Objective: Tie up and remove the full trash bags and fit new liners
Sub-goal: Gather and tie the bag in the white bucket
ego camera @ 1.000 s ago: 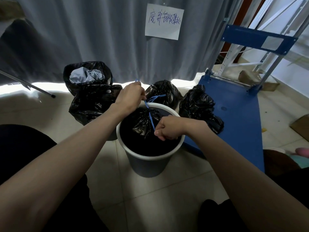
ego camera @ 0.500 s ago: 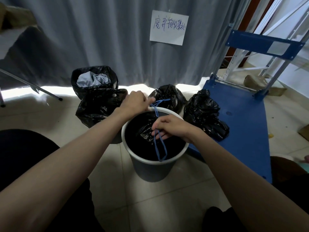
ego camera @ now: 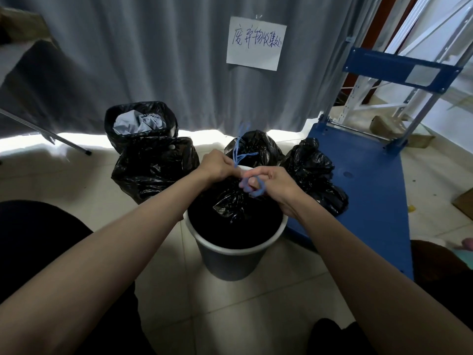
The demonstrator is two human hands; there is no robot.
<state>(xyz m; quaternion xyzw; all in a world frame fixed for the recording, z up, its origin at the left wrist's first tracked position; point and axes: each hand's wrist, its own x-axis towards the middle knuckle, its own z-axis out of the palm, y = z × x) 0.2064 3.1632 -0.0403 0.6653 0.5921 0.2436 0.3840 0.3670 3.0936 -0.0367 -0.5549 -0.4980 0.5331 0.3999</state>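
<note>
A grey bin with a white rim (ego camera: 230, 245) stands on the floor in front of me. Inside it sits a black trash bag (ego camera: 238, 201) with its neck gathered upward. A blue drawstring (ego camera: 239, 152) runs up from the neck. My left hand (ego camera: 217, 166) grips the drawstring just above the gathered neck. My right hand (ego camera: 275, 184) sits close beside it, with a loop of the blue drawstring wound around its curled fingers.
Three tied black bags lie behind the bin: left (ego camera: 153, 167), middle (ego camera: 256, 149), right (ego camera: 314, 172). A lined bin holding grey paper (ego camera: 140, 121) stands by the grey curtain. A blue platform trolley (ego camera: 371, 180) sits at right. A cardboard box (ego camera: 464, 203) lies at the far right.
My hands came together over the bag's neck. The right hand, which had lowered a slack loop into the bin, rose and now has the drawstring looped around its fingers. The bag's neck stands higher.
</note>
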